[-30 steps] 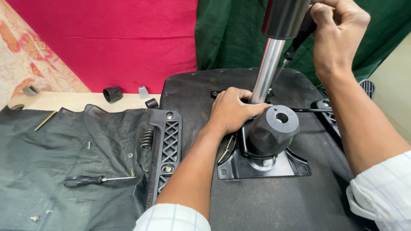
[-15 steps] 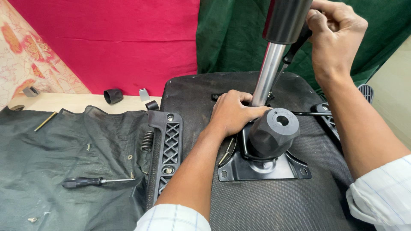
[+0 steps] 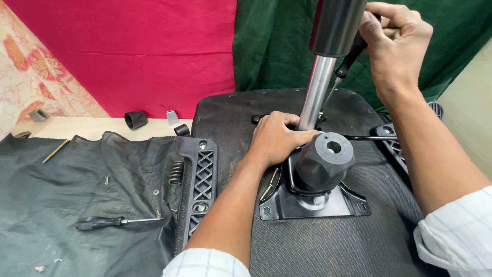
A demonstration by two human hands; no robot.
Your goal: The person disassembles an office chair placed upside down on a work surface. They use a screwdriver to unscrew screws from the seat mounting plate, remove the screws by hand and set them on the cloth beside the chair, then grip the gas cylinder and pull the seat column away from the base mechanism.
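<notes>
- Red cloth [image 3: 128,51] and dark green cloth [image 3: 277,46] hang as backdrop; pale floor strip below the red one, patterned fabric at far left.
- Upturned office chair seat [image 3: 307,251], black textured underside, fills centre and right.
- Black metal mechanism plate [image 3: 312,208] sits on the seat; big black adjustment knob [image 3: 324,161] stands over it, hole in its top.
- Chrome gas lift cylinder [image 3: 316,92] rises from the plate, black upper sleeve runs out of view at the top.
- Left hand [image 3: 277,138] rests at the cylinder base, fingers curled loosely against the mechanism, just beside the knob; whether it grips a part, cannot tell.
- Right hand [image 3: 397,43] raised high right of the cylinder, fingers closed in a fist round the black handle of a screwdriver [image 3: 344,69]; shaft slants down toward the base behind the cylinder, tip hidden.
- Black plastic armrest bracket [image 3: 197,187] with lattice cut-outs lies against the seat's left edge, coil spring [image 3: 176,173] just beside it.
- Dark leatherette sheet [image 3: 66,195] spread on the left; second screwdriver [image 3: 115,222] with black handle lies on it, small screws scattered near.
- Black plastic cap [image 3: 136,119] and small grey piece [image 3: 172,117] on the floor strip near the red cloth.
- Another lattice bracket [image 3: 397,149] partly hidden behind the right forearm.
</notes>
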